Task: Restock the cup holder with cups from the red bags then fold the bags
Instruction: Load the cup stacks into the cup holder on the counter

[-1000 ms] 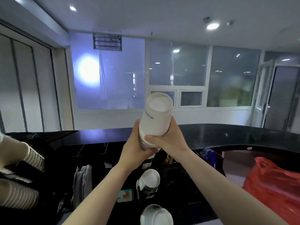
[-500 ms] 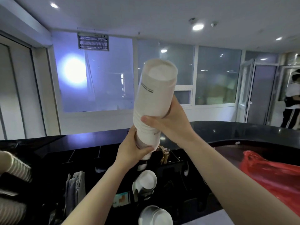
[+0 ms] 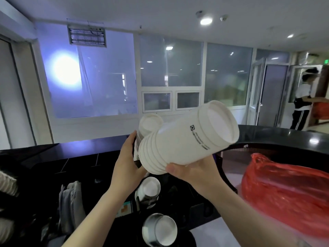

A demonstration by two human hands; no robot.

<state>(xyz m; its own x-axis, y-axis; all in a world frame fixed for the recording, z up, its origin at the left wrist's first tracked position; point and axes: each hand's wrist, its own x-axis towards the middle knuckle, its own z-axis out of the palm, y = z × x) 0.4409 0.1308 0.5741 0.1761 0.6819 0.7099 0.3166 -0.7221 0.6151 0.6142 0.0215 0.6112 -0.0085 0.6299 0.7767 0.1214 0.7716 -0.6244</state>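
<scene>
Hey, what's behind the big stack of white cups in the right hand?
Behind the cup stack in the right hand sits a second white stack, gripped by the left hand. Only its top end shows; the rest is covered.

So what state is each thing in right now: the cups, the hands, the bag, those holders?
Large white paper cup stack: tilted, bottoms pointing up-right, held aloft.
Smaller white cup stack: behind it, in the left hand.
Left hand: gripping the smaller stack.
Right hand: cradling the large stack from below.
Red plastic bag: crumpled, unfolded.
Metal cup holder tubes: loaded with cups.
</scene>
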